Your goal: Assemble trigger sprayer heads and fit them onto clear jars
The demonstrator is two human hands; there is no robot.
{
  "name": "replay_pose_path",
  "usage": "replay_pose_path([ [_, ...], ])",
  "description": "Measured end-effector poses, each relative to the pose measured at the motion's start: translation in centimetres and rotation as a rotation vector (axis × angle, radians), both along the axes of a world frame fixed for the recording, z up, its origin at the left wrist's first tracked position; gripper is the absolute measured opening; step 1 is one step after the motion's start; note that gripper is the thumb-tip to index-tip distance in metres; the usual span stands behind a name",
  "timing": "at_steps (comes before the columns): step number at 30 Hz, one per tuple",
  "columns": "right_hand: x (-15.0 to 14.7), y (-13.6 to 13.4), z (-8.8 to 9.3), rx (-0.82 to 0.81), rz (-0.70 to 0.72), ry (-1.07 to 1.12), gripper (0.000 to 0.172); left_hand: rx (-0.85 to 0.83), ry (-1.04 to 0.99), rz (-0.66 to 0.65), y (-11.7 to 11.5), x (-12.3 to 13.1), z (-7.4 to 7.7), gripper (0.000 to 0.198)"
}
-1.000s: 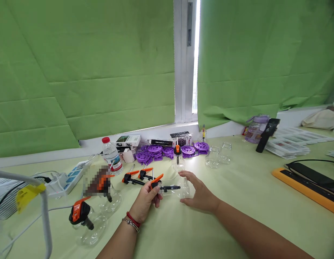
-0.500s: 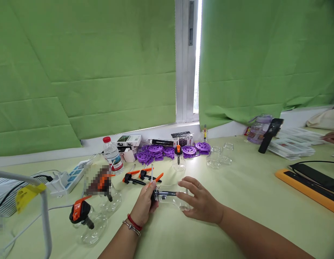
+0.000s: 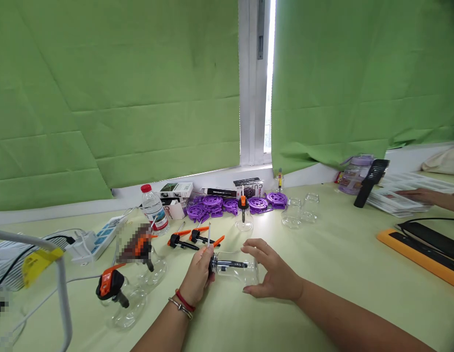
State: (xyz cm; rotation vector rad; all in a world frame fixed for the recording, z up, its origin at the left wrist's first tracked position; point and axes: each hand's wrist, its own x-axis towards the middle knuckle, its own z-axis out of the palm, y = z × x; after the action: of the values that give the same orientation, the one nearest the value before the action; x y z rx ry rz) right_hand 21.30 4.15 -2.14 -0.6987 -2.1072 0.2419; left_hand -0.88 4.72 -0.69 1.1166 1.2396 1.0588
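Observation:
My left hand (image 3: 198,276) is closed round the black and orange spray head (image 3: 213,254) fitted at the neck of a clear bottle (image 3: 237,269) lying on its side on the pale green table (image 3: 322,254). My right hand (image 3: 271,274) cups the bottle's base with curled fingers. The head's dip tube runs inside the bottle. Two loose spray heads (image 3: 190,239) lie just beyond my left hand. Two clear bottles with spray heads (image 3: 122,298) stand at the left.
Purple discs (image 3: 227,204), small boxes (image 3: 175,193), a water bottle (image 3: 152,209) and several empty clear bottles (image 3: 300,210) sit by the window. A power strip (image 3: 95,239) is at left. An orange-edged tray (image 3: 418,249) and another person's hand (image 3: 425,195) are at right.
The spray head has gone from beside the bottle's neck onto it. My right hand shifted along the bottle toward its base. Another person's hand came into view at far right.

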Motion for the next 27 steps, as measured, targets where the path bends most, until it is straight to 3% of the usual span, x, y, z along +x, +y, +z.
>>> replay_pose_path([
  [6,0.0,0.2,-0.5,-0.572,0.038,0.229,0.065,0.064,0.083,-0.018,-0.2,0.2,0.4,0.043],
  [10,-0.2,0.9,-0.8,-1.004,0.097,0.412,0.046,0.141,0.136,-0.035,-0.3,0.4,0.1,0.042],
  [14,-0.5,1.8,-1.3,-1.265,0.092,0.498,0.051,0.131,0.143,-0.050,-0.2,0.7,-0.6,0.041],
  [19,-0.7,2.3,-1.4,-1.273,0.060,0.629,0.055,0.084,0.001,-0.040,0.3,0.9,-1.3,0.041],
  [22,-0.3,2.4,-1.2,-1.159,0.147,0.663,0.056,0.048,-0.062,-0.007,0.5,1.0,-1.5,0.042],
  [27,0.8,2.7,-1.4,-0.950,0.339,0.527,0.079,0.004,-0.112,0.033,1.0,1.1,-1.5,0.044],
])
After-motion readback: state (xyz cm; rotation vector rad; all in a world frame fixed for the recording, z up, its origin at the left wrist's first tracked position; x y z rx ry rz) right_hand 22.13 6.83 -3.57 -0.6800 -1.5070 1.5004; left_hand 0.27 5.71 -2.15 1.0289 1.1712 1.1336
